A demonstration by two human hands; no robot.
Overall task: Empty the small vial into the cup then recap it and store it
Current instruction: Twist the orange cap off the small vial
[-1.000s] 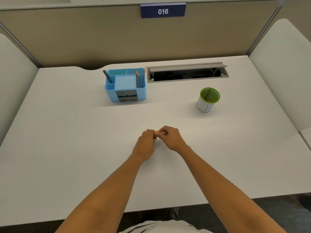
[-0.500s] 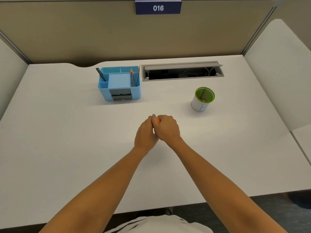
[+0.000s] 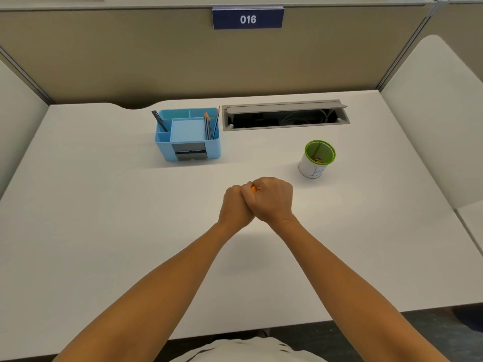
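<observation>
2 hands pressed together over the middle of the white surface (image 3: 104, 231), fists touching. Left hand (image 3: 235, 209) curled tight, knuckles against the right hand (image 3: 273, 198), also curled tight. Only a small orange bit of the vial (image 3: 254, 189) visible at the seam between both fists; rest hidden inside the grip, so cannot tell which fist actually clamps it, or whether cap is on. Up and to the right of the grip, apart from it: white cup (image 3: 315, 165) with green rim, upright, small brownish bits at its bottom. Up and to the left of the grip, farther off: blue organizer (image 3: 188, 150) holding pencils (image 3: 209, 124) and a dark pen (image 3: 159, 120). Beyond the grip, just right of the organizer: open grey cable tray (image 3: 285, 126). Straight beyond on the partition: sign (image 3: 247, 19) reading 016.
</observation>
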